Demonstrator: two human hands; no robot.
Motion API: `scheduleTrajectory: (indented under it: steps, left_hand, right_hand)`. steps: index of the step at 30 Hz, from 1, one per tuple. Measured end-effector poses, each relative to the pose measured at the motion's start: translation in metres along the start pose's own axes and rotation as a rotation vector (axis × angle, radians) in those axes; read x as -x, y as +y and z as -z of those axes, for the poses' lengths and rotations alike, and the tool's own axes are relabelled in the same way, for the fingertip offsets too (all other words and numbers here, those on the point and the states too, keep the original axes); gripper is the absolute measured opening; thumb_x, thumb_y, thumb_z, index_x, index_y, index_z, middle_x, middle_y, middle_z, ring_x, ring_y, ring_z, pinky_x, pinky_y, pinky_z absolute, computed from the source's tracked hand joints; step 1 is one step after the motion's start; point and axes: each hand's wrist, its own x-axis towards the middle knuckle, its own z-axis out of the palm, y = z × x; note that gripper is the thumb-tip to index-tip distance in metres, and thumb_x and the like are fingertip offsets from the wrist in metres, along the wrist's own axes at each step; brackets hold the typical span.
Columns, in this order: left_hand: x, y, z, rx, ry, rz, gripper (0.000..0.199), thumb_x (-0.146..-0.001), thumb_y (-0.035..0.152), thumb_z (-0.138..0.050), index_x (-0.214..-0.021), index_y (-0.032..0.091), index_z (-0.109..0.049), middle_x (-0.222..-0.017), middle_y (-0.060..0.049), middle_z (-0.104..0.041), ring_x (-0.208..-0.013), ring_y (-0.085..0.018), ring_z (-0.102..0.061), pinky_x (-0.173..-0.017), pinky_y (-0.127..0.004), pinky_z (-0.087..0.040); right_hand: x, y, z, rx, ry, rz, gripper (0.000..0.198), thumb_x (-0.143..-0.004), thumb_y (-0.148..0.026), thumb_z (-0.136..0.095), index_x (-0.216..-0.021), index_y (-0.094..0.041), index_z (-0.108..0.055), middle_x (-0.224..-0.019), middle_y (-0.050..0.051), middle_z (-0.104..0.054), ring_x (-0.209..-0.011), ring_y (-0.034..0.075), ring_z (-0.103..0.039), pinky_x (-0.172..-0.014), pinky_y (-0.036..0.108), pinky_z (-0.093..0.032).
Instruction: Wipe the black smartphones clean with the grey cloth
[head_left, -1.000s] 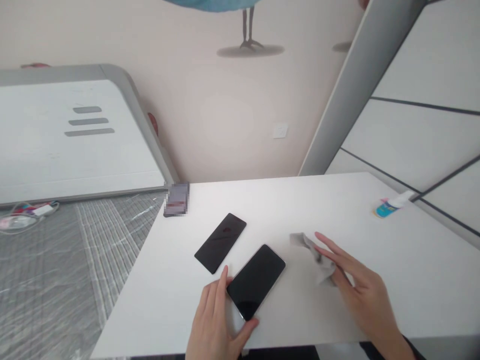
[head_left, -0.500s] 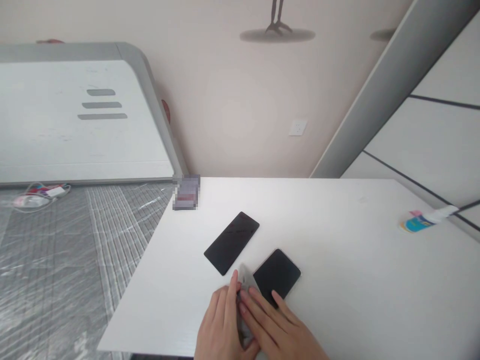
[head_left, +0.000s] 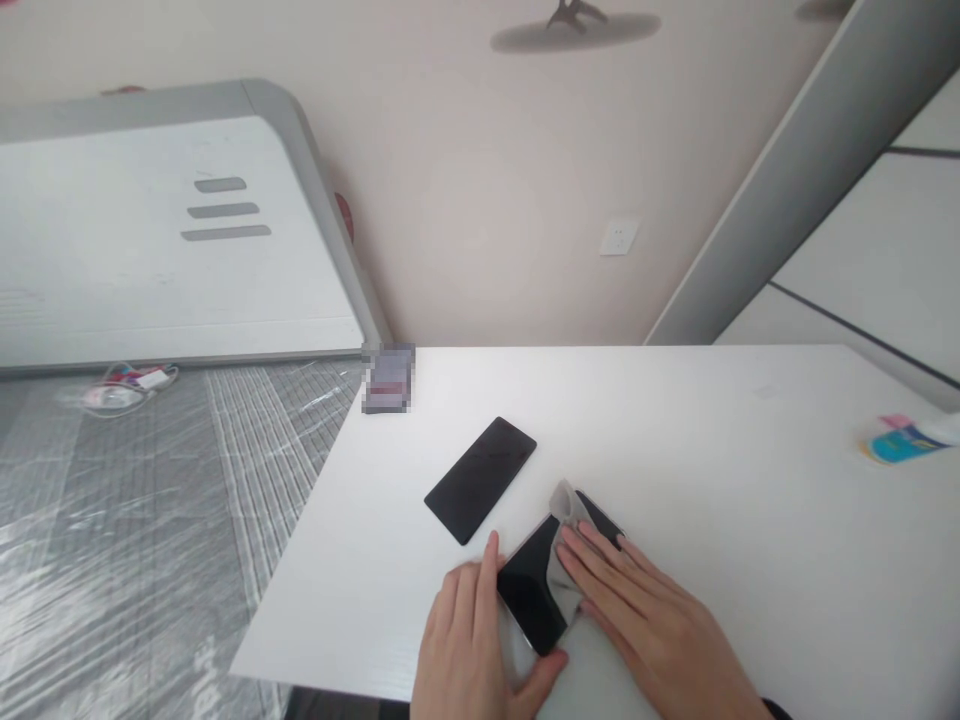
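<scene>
Phone [head_left: 534,585] lies flat near the front edge of the white table [head_left: 720,440], screen up, half under the grey cloth [head_left: 564,560]. Your left hand [head_left: 469,650] clamps its near end, thumb under the corner, fingers on the left side. Your right hand [head_left: 645,625] lies flat, fingers spread, pressing the cloth onto the glass; it grips nothing. Risks: push too hard toward yourself and the phone could slide off the edge. A wide sweep could knock the second phone [head_left: 481,479], just beside. The cloth may bunch and skip spots.
</scene>
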Motion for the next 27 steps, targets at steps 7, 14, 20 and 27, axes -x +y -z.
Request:
scheduleTrajectory:
  steps: [7,14,20,27]
  left_hand:
    - [-0.018,-0.034,0.035,-0.021,0.11,0.157,0.088,-0.098,0.045,-0.064,-0.166,0.026,-0.011,-0.152,-0.021,-0.047,-0.141,-0.039,-0.052,-0.106,-0.059,-0.056]
    - [-0.042,-0.048,0.024,-0.084,0.136,0.135,0.095,-0.099,0.04,-0.063,-0.166,0.018,-0.001,-0.137,-0.021,-0.059,-0.125,-0.038,-0.058,-0.101,-0.061,-0.055]
    - [-0.039,-0.046,0.022,-0.081,0.147,0.128,0.09,-0.101,0.037,-0.057,-0.166,0.018,0.002,-0.133,-0.02,-0.063,-0.117,-0.036,-0.063,-0.094,-0.056,-0.058]
    - [-0.039,-0.044,0.021,-0.06,0.163,0.161,0.089,-0.097,0.031,-0.06,-0.166,0.017,-0.005,-0.135,-0.02,-0.064,-0.119,-0.037,-0.062,-0.098,-0.057,-0.057]
  right_hand:
    - [-0.04,0.02,0.035,-0.178,0.089,-0.328,0.042,-0.111,-0.038,-0.04,-0.12,-0.023,-0.078,-0.109,0.004,-0.082,-0.087,0.025,-0.082,-0.074,0.032,-0.068]
    - [-0.12,0.044,0.006,-0.13,0.01,-0.21,0.05,-0.114,-0.036,-0.028,-0.141,-0.016,-0.066,-0.14,0.012,-0.068,-0.123,0.03,-0.071,-0.101,0.048,-0.061]
    - [-0.118,-0.007,-0.028,-0.299,-0.357,0.191,0.067,-0.108,-0.061,-0.044,-0.157,-0.016,-0.047,-0.161,0.009,-0.047,-0.151,0.024,-0.044,-0.126,0.047,-0.036]
    - [-0.12,0.004,-0.018,-0.355,-0.521,0.125,0.082,-0.104,-0.07,-0.042,-0.163,-0.014,-0.035,-0.167,0.016,-0.034,-0.156,0.034,-0.033,-0.128,0.061,-0.024]
